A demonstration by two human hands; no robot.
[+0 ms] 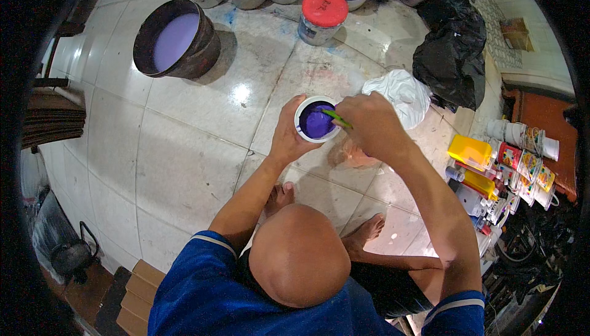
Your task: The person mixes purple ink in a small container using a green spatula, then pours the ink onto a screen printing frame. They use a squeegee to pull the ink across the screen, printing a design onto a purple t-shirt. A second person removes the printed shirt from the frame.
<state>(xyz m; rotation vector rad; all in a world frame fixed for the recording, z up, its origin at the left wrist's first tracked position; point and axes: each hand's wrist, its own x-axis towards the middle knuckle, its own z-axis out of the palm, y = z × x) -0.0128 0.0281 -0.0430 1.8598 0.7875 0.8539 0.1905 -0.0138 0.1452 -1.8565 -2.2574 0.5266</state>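
The left hand (291, 132) grips the white tub (316, 98), the right hand (372, 121) clutches a green stick (337, 118); brisk stirring could slop purple paint (318, 125) over the rim.

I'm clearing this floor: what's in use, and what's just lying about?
In use:
white tub, in left hand
purple liquid inside
green stick, in right hand
possibly dark bucket

Apparently lying about:
red-lidded tub
black plastic
white bundle
yellow container

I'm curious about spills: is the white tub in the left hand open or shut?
Open: no lid covers the tub, purple liquid shows inside, and the right hand holds a green stick at its mouth.
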